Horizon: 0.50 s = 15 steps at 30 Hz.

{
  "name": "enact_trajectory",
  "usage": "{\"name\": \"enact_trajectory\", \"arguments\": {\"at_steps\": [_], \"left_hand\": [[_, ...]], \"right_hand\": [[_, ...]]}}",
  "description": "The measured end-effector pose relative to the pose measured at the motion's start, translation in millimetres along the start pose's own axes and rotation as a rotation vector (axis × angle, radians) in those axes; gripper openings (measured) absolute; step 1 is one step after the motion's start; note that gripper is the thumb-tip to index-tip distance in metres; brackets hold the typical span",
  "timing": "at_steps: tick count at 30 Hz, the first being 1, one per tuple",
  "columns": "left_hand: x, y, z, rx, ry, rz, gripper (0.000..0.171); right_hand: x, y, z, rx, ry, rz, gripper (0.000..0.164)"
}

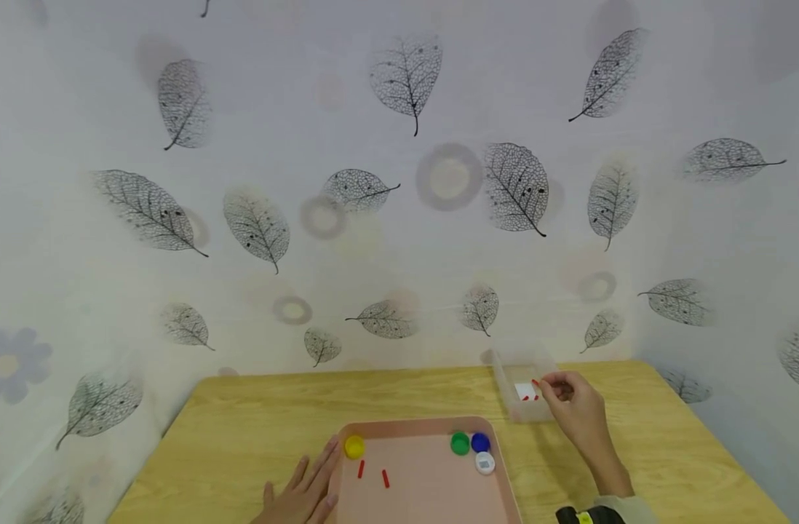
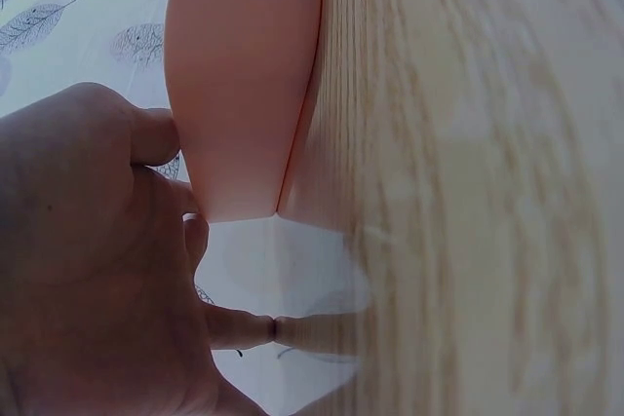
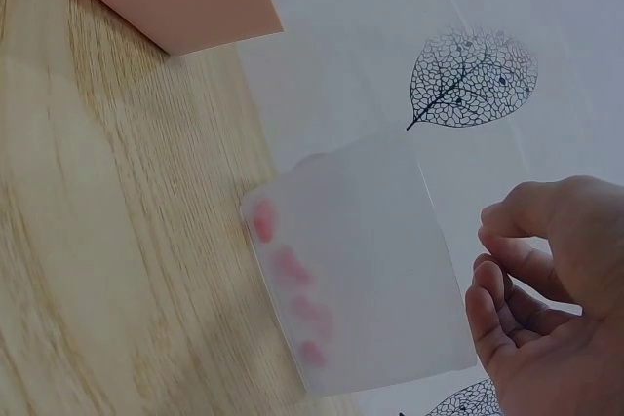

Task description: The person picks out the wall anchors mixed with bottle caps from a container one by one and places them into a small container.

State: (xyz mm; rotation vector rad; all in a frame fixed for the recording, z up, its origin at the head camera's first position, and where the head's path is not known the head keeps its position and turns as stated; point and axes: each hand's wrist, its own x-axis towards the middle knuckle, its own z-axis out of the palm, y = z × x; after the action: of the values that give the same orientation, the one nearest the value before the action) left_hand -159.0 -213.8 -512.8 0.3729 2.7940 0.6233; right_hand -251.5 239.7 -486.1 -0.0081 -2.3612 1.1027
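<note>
My right hand [image 1: 575, 411] is over the near right side of a clear plastic box [image 1: 530, 413], thumb and index finger brought together. A small red stick [image 1: 535, 382] shows at those fingertips in the head view; in the right wrist view the fingers hide it. More red sticks [image 1: 525, 398] lie in the box beside a white patch, blurred through its wall in the right wrist view. My left hand [image 1: 304, 491] lies against the left rim of a pink tray [image 1: 426, 428], fingers spread, some on the rim and some on the table.
Inside the tray, a yellow cap [image 1: 354, 447] sits at the back left with two red sticks [image 1: 386, 478] near it. Green [image 1: 460, 443], blue [image 1: 481, 442] and white [image 1: 485, 463] caps group at the back right. A leaf-patterned wall [image 1: 399, 240] stands behind the wooden table [image 1: 262, 407].
</note>
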Motion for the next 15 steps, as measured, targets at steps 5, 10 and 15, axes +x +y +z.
{"name": "enact_trajectory", "arguments": {"at_steps": [5,10,15], "left_hand": [[-0.8,1.7,-1.8,0.011,-0.005,-0.009,0.068],[-0.8,1.3,-3.3,-0.003,-0.004,0.012,0.066],[-0.7,-0.4,-3.6,-0.025,-0.016,0.033,0.064]], "right_hand": [[1.4,-2.4,-2.0,-0.003,-0.005,-0.005,0.01],[1.8,-8.0,-5.6,-0.004,-0.007,-0.001,0.012],[0.7,-17.4,-10.3,0.005,-0.004,-0.02,0.011]]}}
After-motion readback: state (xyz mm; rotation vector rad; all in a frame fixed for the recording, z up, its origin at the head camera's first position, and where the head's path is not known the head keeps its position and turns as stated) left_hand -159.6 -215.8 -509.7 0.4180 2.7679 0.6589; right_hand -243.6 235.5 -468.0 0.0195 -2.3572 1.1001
